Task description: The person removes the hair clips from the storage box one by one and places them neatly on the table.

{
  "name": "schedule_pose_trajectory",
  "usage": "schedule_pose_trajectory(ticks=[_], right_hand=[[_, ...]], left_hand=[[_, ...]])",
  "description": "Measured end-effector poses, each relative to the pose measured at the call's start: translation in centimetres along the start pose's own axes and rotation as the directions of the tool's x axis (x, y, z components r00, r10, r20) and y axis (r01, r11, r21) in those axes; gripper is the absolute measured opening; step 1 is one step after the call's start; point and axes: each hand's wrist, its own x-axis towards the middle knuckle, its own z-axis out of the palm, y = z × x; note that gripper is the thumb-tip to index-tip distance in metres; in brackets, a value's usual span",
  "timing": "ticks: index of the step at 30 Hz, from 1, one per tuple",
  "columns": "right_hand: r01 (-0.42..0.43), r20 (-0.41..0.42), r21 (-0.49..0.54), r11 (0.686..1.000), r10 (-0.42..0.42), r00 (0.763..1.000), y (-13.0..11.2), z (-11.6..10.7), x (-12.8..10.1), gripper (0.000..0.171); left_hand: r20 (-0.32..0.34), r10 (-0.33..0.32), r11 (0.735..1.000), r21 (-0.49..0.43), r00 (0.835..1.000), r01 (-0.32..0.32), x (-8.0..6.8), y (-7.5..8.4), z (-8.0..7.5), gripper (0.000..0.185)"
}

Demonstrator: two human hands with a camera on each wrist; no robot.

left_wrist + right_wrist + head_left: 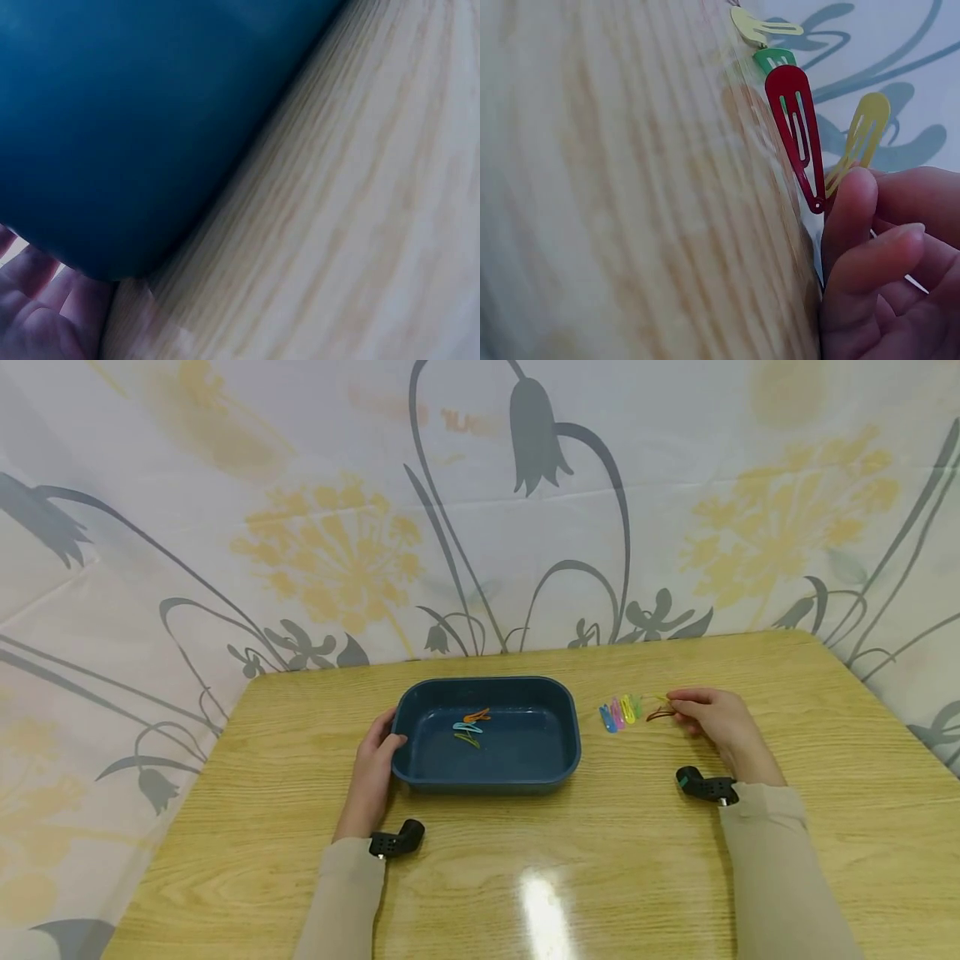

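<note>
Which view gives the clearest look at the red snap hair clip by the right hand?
The right wrist view: the red metal snap hair clip fills the frame, its slots visible, beside the right hand. The head view shows it only as a thin dark sliver; the left wrist view misses it.

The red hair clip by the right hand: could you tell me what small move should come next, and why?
Probably pinch the red hair clip and lift it: the right hand has its fingertips at the clip's narrow end, while the left hand steadies the blue tray, which holds three clips.
</note>
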Motion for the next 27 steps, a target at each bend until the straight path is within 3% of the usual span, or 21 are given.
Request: schedule_pose_trajectory(ticks=[10,20,27], right_hand=[[0.005,0.023,-0.145,0.989,-0.001,1.0,-0.6,0.2,-0.1,0.047],[0.056,0.062,-0.335,0.94,-0.038,0.997,-1.3,0.7,0.2,0.047],[0.064,0.099,-0.36,0.931,-0.029,0.995,-1.2,0.9,0.3,0.047]], left_hand=[[0.0,0.01,1.0,0.008,1.0,-0.01,0.0,0.0,0.2,0.047],[0.007,0.018,1.0,0.004,1.0,-0.018,0.0,0.0,-0.1,0.047],[0.007,0.013,1.0,-0.011,1.0,-0.013,0.0,0.0,0.0,0.046]])
